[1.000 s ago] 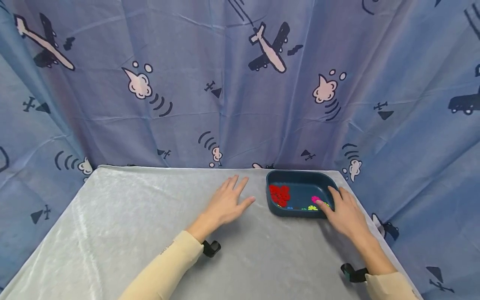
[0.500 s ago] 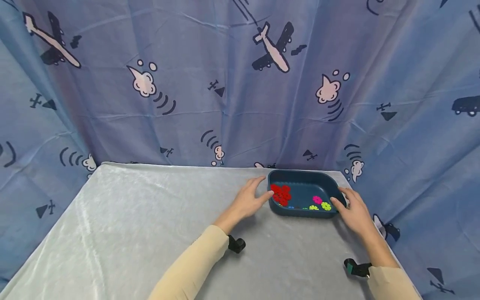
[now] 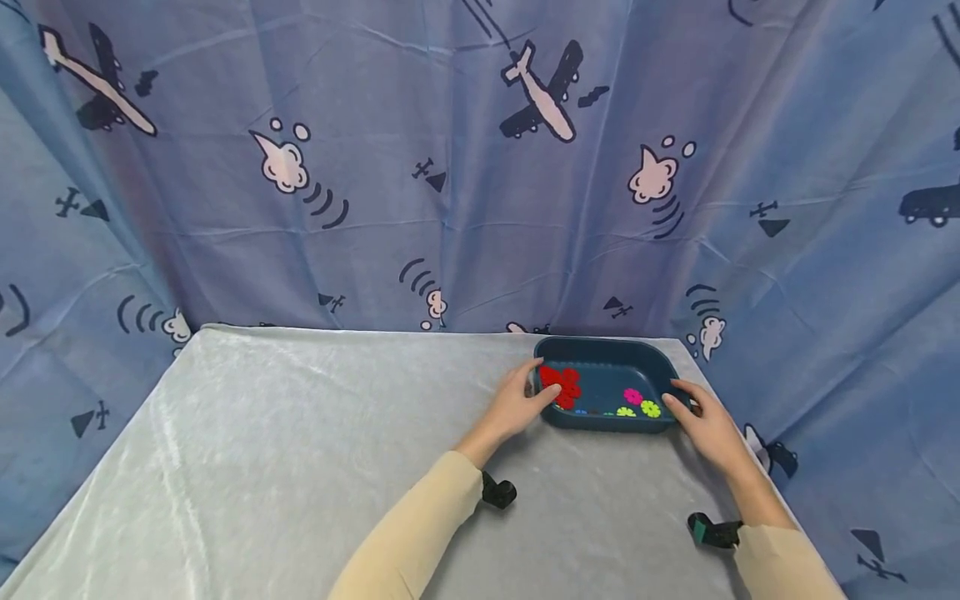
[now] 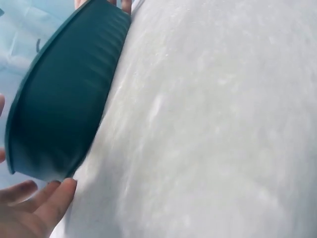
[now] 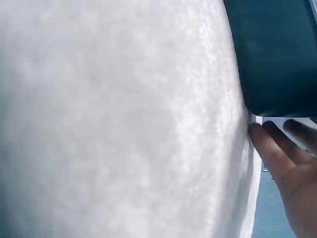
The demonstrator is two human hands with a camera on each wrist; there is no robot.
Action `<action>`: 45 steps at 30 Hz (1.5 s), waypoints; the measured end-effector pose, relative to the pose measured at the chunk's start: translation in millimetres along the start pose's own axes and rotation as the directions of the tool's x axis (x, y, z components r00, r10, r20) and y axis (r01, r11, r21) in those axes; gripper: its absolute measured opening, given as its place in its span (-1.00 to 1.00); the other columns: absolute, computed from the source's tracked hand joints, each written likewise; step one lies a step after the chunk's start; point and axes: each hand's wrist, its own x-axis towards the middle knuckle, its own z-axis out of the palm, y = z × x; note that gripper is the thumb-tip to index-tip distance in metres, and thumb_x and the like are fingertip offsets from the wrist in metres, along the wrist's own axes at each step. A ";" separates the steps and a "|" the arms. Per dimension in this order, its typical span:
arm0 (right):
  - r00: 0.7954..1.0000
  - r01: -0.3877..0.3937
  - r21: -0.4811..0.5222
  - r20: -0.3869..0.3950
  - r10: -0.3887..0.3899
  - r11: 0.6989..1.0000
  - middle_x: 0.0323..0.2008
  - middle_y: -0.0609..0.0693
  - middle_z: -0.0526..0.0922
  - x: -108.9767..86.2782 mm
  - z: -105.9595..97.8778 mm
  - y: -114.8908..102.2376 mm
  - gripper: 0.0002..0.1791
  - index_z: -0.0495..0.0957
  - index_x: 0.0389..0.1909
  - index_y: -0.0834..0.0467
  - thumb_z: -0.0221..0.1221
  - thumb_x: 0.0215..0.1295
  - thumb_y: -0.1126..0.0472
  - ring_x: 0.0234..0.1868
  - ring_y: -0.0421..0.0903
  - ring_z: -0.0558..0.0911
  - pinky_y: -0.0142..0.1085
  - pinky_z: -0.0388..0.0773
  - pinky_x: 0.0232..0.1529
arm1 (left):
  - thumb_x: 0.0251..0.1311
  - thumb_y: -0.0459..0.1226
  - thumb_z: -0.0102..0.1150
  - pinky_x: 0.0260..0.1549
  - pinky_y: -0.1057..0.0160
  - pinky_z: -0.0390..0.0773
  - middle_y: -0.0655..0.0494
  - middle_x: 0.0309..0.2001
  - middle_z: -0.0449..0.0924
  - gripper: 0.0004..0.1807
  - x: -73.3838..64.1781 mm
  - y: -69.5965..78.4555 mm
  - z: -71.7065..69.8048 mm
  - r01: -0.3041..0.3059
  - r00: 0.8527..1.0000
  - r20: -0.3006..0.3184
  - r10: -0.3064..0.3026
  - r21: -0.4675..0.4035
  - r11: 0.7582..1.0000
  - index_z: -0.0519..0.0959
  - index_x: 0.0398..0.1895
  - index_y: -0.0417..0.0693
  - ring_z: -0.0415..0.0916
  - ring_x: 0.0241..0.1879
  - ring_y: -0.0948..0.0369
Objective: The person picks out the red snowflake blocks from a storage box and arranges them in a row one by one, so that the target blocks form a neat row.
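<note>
A dark teal plastic tray [image 3: 611, 422] with rounded corners stands at the back right of the table. Red flower-shaped pieces [image 3: 567, 386] are heaped at its left end; a pink flower-shaped piece [image 3: 633, 396] and yellow ones [image 3: 650, 408] lie toward the right. My left hand [image 3: 516, 407] holds the tray's left end, thumb over the rim and fingers outside. At the opposite end my right hand [image 3: 708, 431] grips it likewise. Fingertips [image 4: 63, 191] meet the lower corner of the tray wall in the left wrist view. In the right wrist view, fingers [image 5: 270, 148] reach the tray's end.
A pale velvety cloth [image 3: 300, 433] covers the table. Behind and around it hangs a blue curtain [image 3: 360, 167] with airplane prints. The table's right edge runs close beside my right hand. Black wrist cameras sit by both sleeves.
My left hand has moved right from the bare cloth to the tray's left end. My right hand has shifted slightly right, showing the yellow pieces. The tray has barely moved.
</note>
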 end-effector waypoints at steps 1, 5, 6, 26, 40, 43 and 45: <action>1.000 0.001 0.028 0.004 -0.002 1.000 0.46 0.50 0.10 0.5 0.1 0.6 -0.25 0.18 0.49 0.37 0.04 0.58 -0.10 0.43 0.52 0.15 0.36 0.22 0.28 | 0.39 0.15 0.12 0.05 0.05 0.50 -0.06 0.22 0.44 -0.26 0.6 -0.6 1.6 0.002 1.000 0.001 -0.002 -0.005 1.000 0.30 0.54 0.08 0.43 0.05 0.08; 0.999 -0.024 0.107 0.033 0.020 0.994 0.51 0.47 0.03 2.0 -0.1 1.6 -0.23 0.15 0.52 0.34 0.05 0.57 -0.10 0.44 0.51 0.14 0.28 0.38 0.21 | 0.40 0.10 0.14 0.18 -0.01 0.48 -0.05 0.34 0.41 -0.28 3.4 -1.9 5.4 0.015 1.000 0.008 -0.015 -0.030 0.999 0.29 0.54 0.09 0.44 0.17 0.06; 0.999 -0.032 0.121 0.040 0.028 0.992 0.52 0.46 0.01 2.4 -0.6 1.5 -0.22 0.13 0.53 0.32 0.05 0.56 -0.11 0.43 0.51 0.16 0.23 0.44 0.18 | 0.41 0.09 0.14 0.21 -0.03 0.46 -0.04 0.38 0.38 -0.29 4.1 -2.1 5.9 0.018 1.000 0.009 -0.018 -0.040 0.999 0.29 0.54 0.09 0.44 0.21 0.04; 0.995 -0.096 0.214 0.008 0.096 0.972 0.49 0.44 0.12 -7.3 -4.9 -7.3 -0.26 0.22 0.52 0.27 0.12 0.53 -0.09 0.03 -0.30 0.50 -0.53 0.58 -0.19 | 0.44 -0.12 0.18 0.26 -0.04 0.44 -0.06 0.47 0.32 -0.35 7.8 4.9 1.5 0.070 0.998 0.012 -0.069 -0.134 0.989 0.28 0.54 0.07 0.43 0.32 -0.06; 0.999 -0.044 0.293 0.007 0.044 0.955 0.43 0.41 0.26 -12.8 10.4 -44.0 -0.29 0.26 0.49 0.31 0.16 0.52 -0.03 -0.10 -0.46 0.57 -0.45 0.64 -0.17 | 0.41 -0.15 0.21 0.24 -0.04 0.47 -0.16 0.45 0.32 -0.36 -7.0 -1.6 -33.2 0.088 0.996 -0.003 -0.089 -0.169 0.982 0.31 0.51 0.04 0.47 0.28 -0.11; 0.999 -0.048 0.296 0.013 0.046 0.954 0.45 0.39 0.24 -14.3 13.2 -51.6 -0.29 0.27 0.48 0.30 0.17 0.51 -0.02 -0.09 -0.45 0.56 -0.44 0.64 -0.16 | 0.41 -0.15 0.21 0.25 -0.06 0.46 -0.16 0.46 0.30 -0.36 -12.9 -0.8 -41.6 0.092 0.996 -0.005 -0.094 -0.166 0.982 0.31 0.51 0.05 0.45 0.29 -0.13; 0.999 -0.046 0.306 0.017 0.043 0.951 0.45 0.38 0.24 -15.1 15.0 -56.9 -0.30 0.28 0.48 0.30 0.17 0.51 -0.03 -0.09 -0.45 0.56 -0.42 0.65 -0.15 | 0.41 -0.15 0.21 0.25 -0.07 0.45 -0.16 0.47 0.30 -0.36 -16.4 -0.7 -47.1 0.095 0.995 -0.011 -0.098 -0.163 0.982 0.31 0.51 0.04 0.45 0.30 -0.14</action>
